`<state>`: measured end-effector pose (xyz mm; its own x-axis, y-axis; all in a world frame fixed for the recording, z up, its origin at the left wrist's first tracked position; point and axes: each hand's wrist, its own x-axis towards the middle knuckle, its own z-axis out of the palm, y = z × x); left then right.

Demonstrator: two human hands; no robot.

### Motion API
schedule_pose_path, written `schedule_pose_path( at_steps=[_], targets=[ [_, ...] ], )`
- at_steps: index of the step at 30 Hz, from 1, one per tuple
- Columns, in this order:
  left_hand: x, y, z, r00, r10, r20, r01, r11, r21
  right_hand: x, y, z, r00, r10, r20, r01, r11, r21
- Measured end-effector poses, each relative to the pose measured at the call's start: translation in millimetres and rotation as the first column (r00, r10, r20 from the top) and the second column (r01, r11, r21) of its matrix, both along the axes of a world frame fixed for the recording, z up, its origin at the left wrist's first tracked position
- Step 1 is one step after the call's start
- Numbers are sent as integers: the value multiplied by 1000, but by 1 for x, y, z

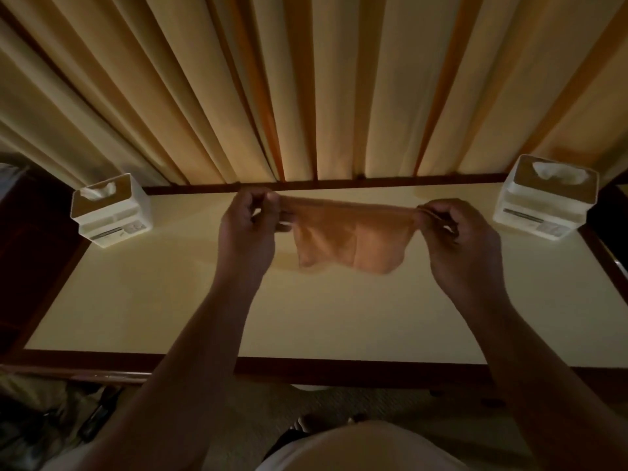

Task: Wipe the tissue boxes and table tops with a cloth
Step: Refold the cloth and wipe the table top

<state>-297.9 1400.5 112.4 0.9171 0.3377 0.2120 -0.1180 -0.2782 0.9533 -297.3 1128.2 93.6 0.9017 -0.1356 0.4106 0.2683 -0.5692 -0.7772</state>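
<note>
Head camera, looking forward and down in dim, warm light: a person stands at a pale-topped table [170, 300] edged in dark wood and holds an orange cloth [350, 237] stretched between both hands above the far half of the top. The left hand [249, 229] pinches the cloth's left upper corner, fingers [272, 198] curled and closed on the fabric; the right hand [458, 232] pinches the right upper corner the same way, its fingers bunched tight on the cloth's edge. The upper edge runs taut from hand to hand, and the rest hangs loose below it, casting a soft shadow on the table.

Two white tissue boxes stand on the table's far corners, well apart from the cloth. The left tissue box [110, 210] sits at the far left corner with a tissue poking from its top slot; the right tissue box [543, 198] sits at the far right corner, also with a tissue showing. Both carry a label on the near face, too small to read.

Pleated cream curtains [306, 90] hang behind the table's far edge. Carpet [306, 402] shows below the near edge.
</note>
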Motion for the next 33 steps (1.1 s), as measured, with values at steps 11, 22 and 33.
schedule_pose_path(
  at_steps=[11,22,33],
  targets=[
    [-90,38,-136,913,-22,-408,137,957,254,-77,-11,-139,937,243,-249,-300,927,-224],
    [-140,55,-176,820,-42,-571,351,826,442,-115,-9,-172,795,239,-557,-402,896,-189],
    [-15,47,-181,889,117,-443,160,826,540,1,17,-164,884,-44,-465,-55,979,-197]
  ],
)
